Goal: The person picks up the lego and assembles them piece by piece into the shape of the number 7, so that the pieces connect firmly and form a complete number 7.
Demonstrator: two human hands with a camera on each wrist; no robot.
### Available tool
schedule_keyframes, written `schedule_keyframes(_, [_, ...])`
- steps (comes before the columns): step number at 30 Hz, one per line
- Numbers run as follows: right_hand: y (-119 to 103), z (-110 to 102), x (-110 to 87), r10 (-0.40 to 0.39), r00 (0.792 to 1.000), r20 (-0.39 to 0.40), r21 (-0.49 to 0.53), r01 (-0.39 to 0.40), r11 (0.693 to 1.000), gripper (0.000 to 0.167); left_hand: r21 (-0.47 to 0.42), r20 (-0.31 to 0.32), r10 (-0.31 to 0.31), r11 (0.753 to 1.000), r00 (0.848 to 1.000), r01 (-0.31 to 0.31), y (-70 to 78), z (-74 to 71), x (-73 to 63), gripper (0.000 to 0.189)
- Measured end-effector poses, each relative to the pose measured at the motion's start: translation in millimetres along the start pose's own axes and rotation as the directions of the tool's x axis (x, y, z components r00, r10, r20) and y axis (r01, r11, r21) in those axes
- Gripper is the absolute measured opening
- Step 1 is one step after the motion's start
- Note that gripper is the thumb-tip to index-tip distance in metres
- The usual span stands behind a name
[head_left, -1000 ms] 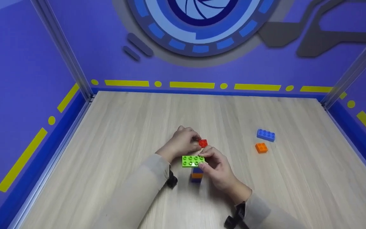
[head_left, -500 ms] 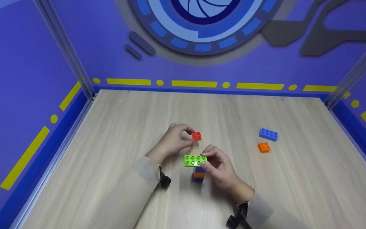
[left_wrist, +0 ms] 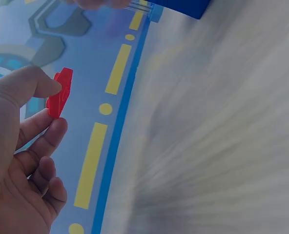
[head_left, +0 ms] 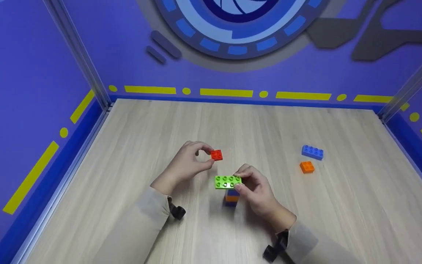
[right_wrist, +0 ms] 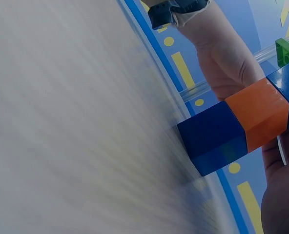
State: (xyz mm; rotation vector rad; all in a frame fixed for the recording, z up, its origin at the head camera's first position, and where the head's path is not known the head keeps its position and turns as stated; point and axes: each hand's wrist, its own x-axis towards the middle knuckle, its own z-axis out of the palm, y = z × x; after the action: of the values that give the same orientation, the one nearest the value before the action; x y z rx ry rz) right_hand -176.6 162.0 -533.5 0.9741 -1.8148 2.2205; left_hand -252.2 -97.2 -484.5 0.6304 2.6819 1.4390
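Out to the left, my left hand (head_left: 185, 163) pinches a small square red toy brick (head_left: 216, 155) between thumb and fingertips, studs facing up. The left wrist view shows this red brick (left_wrist: 61, 92) edge-on, with the other fingers loosely bent below it. My right hand (head_left: 258, 192) pinches the right end of a long light-green brick (head_left: 227, 182), thumb in front and fingers behind. That green brick tops an upright stack of blue and orange bricks (head_left: 232, 198) and overhangs it to the left. The right wrist view shows the orange brick (right_wrist: 259, 114) between two blue ones.
A long blue brick (head_left: 312, 152) and a small orange brick (head_left: 307, 167) lie loose on the wood-grain table (head_left: 152, 124), to the right. Purple-blue panels (head_left: 181, 79) with metal corner posts enclose the table at the back and sides.
My left hand has moved left and away from the stack, carrying the red brick. The right hand keeps its pinch on the green brick. The head view has shifted slightly.
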Motion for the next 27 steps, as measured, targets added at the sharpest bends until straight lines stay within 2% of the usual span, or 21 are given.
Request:
schedule_keyframes(7, [0,-2,0.8,-0.002,1.0,0.021,-0.002,0.002,1.0,0.022,-0.021,0.001,-0.014,1.0,1.0,0.014,5.1,-15.7,-18.5,0.028])
schedule_keyframes(11, [-1,-2,0.2,0.015,1.0,0.015,-0.001,-0.015,1.0,0.024,-0.041,0.016,-0.005,0.999,1.0,0.006,7.7,-24.8,-27.9,0.027])
schedule_keyframes(15, [0,-2,-0.1,0.0,1.0,0.014,0.003,0.0,1.0,0.022,-0.06,0.04,0.014,0.998,0.999,-0.011,13.5,-33.8,-35.1,0.027])
schedule_keyframes(21, [-2,-2,-0.1,0.0,1.0,0.015,-0.007,0.0,1.0,0.02,-0.046,0.097,0.051,0.998,0.994,-0.046,27.0,-44.6,-43.5,0.036])
schedule_keyframes(27, [-3,-1,0.3,0.006,1.0,0.013,-0.02,-0.006,1.0,0.025,0.015,0.18,0.106,0.994,0.978,-0.11,34.6,-51.5,-50.8,0.041])
